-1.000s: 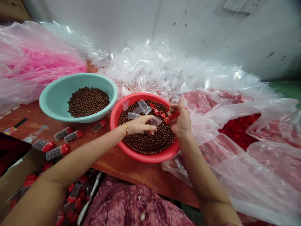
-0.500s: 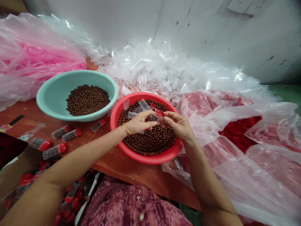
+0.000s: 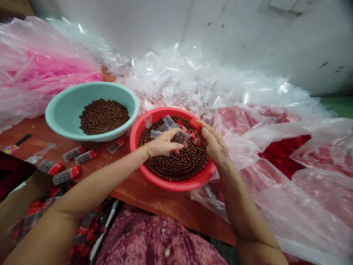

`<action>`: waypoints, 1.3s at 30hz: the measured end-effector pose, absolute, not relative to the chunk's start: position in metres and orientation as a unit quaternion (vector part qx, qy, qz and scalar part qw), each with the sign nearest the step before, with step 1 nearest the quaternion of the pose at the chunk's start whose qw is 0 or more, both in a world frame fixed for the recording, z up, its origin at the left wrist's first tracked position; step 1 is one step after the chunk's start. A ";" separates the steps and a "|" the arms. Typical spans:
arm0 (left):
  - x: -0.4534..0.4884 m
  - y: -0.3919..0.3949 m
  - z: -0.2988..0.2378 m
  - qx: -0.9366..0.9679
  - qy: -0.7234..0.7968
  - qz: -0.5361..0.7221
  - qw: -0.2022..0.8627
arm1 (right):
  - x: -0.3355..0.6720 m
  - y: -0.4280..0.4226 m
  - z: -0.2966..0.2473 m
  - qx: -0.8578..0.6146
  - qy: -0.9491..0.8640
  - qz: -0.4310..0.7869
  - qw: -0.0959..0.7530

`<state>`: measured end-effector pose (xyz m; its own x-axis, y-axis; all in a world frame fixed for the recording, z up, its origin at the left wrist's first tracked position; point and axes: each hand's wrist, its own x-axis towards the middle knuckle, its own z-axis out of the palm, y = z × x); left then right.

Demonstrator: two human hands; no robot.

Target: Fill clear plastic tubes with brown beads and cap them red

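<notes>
Over the red basin (image 3: 176, 186) of round brown balls (image 3: 176, 167), my left hand (image 3: 164, 142) is closed around a clear plastic tube (image 3: 181, 136) with brown balls inside. My right hand (image 3: 213, 141), just to the right of it, pinches a red cap (image 3: 196, 125), apart from the tube. Small red pieces (image 3: 192, 135) show between the two hands; whether they lie on the balls or hang from my fingers I cannot tell. Several clear empty tubes (image 3: 168, 121) rest on the balls behind my left hand.
A teal basin (image 3: 59, 114) with brown balls stands to the left. Capped filled tubes (image 3: 66, 175) lie near the table edge, above a box of more. Clear tubes (image 3: 187, 77) are heaped behind. Plastic bags with red caps (image 3: 282, 154) fill the right, a pink-filled bag (image 3: 60, 70) the far left.
My right hand has moved a little up and right, away from the tube, and a red cap now shows in its fingers. My left hand has stayed in place with the tube.
</notes>
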<state>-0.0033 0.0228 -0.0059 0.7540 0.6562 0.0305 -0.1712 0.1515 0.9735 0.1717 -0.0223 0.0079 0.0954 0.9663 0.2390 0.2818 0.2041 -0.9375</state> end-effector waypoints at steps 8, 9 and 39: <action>-0.006 0.024 -0.004 0.573 0.213 0.300 0.732 | 0.180 -0.019 -0.006 -0.586 -0.514 0.363 0.509; -0.006 0.025 -0.004 0.573 0.214 0.297 0.733 | 0.181 -0.019 -0.006 -0.575 -0.512 0.376 0.515; -0.004 0.021 -0.019 0.690 0.264 0.266 0.619 | 0.165 -0.032 -0.006 -0.456 -0.840 -0.014 0.294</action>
<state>-0.0038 0.0208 -0.0190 0.7191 0.6938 0.0391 0.0356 -0.0930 0.9950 0.1653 -0.0316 -0.0058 -0.4101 0.7582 0.5069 0.7743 0.5831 -0.2457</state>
